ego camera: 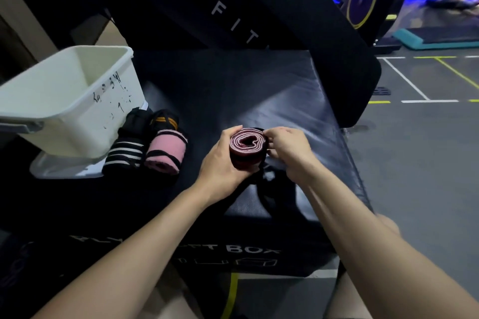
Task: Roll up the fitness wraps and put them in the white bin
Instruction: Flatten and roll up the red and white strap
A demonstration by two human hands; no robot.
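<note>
The left hand (pixel 223 160) gripped a maroon roll (pixel 247 149) from the side, its spiral end facing up. The right hand (pixel 287 149) pinched the roll's outer edge at the top right. A dark strap (pixel 267 189) hung from the roll onto the black box (pixel 233 90). Left of the hands lay a pink roll (pixel 167 149), touching a striped roll (pixel 127 153), with two dark rolls (pixel 150 119) behind them. The white bin (pixel 64 96) stood tilted against these rolls, resting on a lid (pixel 64 168).
</note>
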